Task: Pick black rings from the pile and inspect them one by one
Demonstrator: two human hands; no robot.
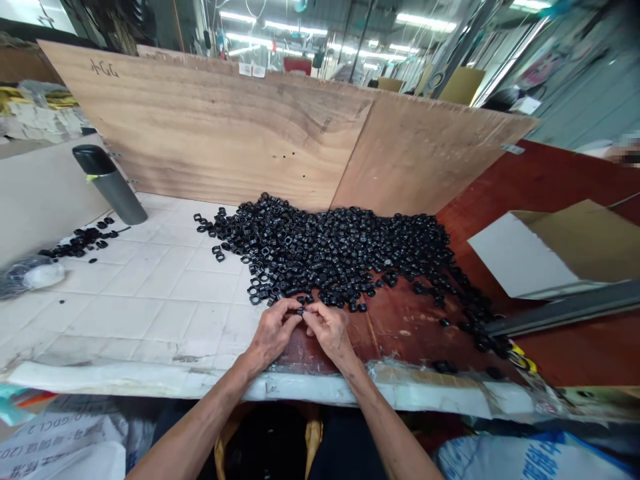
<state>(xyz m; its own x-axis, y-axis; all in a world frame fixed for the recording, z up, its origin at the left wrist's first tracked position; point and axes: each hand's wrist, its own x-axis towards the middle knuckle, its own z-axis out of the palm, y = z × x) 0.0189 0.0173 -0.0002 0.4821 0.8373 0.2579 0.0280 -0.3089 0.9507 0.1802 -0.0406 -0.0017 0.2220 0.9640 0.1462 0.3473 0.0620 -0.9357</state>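
Left grip [273, 332]: I see its fingertips pinching a small black ring [301, 311] from 9 o'clock.
Right grip [331, 329]: pinching the same ring from 3 o'clock, fingertips meeting the left's.
Small black ring: held between both grips over the surface [165, 287], at the 6 o'clock edge of the pile of black rings [340, 247].
Bottle [111, 181]: grey, black-capped, at 10 o'clock, well apart.
Wooden boards [225, 127]: upright behind the pile, at 12 o'clock.
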